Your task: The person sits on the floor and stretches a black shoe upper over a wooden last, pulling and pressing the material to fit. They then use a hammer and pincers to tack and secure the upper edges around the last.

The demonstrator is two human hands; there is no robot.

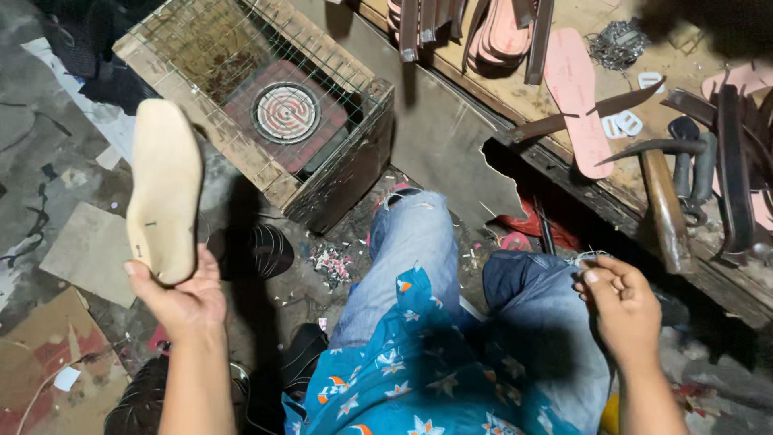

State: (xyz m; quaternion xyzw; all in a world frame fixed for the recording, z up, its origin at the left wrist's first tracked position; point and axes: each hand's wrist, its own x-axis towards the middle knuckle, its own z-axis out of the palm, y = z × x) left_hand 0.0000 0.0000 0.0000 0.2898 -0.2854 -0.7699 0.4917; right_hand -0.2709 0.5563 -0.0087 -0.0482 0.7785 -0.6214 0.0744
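A blue patterned shirt (403, 379) and two knees in blue jeans (419, 250) fill the bottom of the view, the person seated low; the left hand (181, 294) closes its fingers and thumb round the heel end of one pale shoe sole (163, 189), lifting it upright with the toe pointing away, seemingly so its flat face can be looked over; the right hand (624, 310) is curled nearly shut, thumb and forefinger pinched on what looks like a small tuft of thin wire or thread (589, 256), though it is too fine to tell for sure; beyond the knees stands one wooden box (338, 173) topped with wire mesh, a round heater coil (286, 113) inside; on the workbench (531, 101) to the right lie one pink insole (576, 101), one hammer (664, 201) and several dark straps (729, 161), all within arm's reach.
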